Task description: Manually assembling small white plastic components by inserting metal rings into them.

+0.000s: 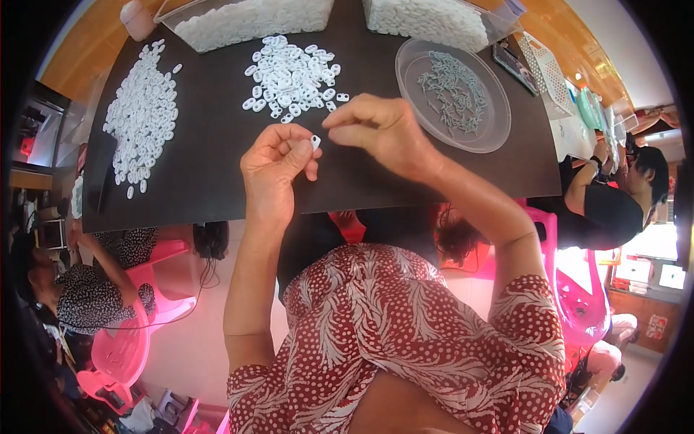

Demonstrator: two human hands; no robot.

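Observation:
Between the thumb and fingers of my left hand point(278, 163) is a small white oval plastic piece point(316, 142) with a hole in it. My right hand point(383, 134) is just to its right, fingers drawn toward the thumb in a pinch; whatever they hold, if anything, is too small to make out. Beyond my hands lies a loose heap of white oval plastic pieces point(293, 76) with holes. A round clear plastic tray point(499, 119) on the right carries many small grey screws point(455, 90). Another pile of white oval pieces point(144, 116) spreads along the left.
Two clear bins, a left bin point(249, 22) and a right bin point(426, 22), stand full of white pieces at the dark table's point(210, 166) far edge. A phone point(515, 69) and a white perforated basket point(546, 76) sit far right. People sit at both sides near pink chairs point(123, 354).

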